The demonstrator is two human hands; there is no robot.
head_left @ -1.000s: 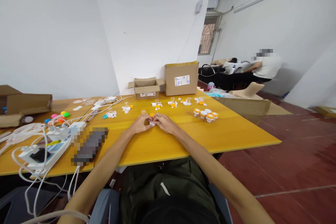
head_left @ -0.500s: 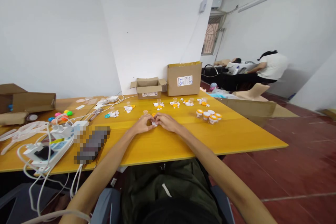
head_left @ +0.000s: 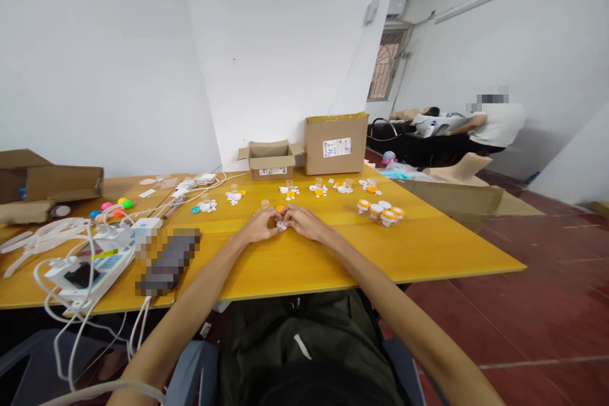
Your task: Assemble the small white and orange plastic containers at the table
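Both hands meet over the yellow table (head_left: 314,266). My left hand (head_left: 259,226) and my right hand (head_left: 304,222) are closed around a small clear and white plastic part (head_left: 281,226), pinched between the fingertips. Its exact kind is too small to make out. Just beyond the fingers lies an orange ring (head_left: 280,209), partly hidden by them. A small clear cup (head_left: 264,203) stands behind my left hand. To the right, several clear jars with white and orange lids (head_left: 387,216) stand in a group.
Several piles of white and orange parts (head_left: 290,191) run along the back, before an open carton (head_left: 272,168) and a taller cardboard box (head_left: 335,146). A power strip (head_left: 111,263) with tangled cables and a phone (head_left: 171,260) lie left. A person (head_left: 497,120) sits at the far right.
Both hands stay together on the small plastic part, with barely any finger movement. The whole view has shifted slightly.
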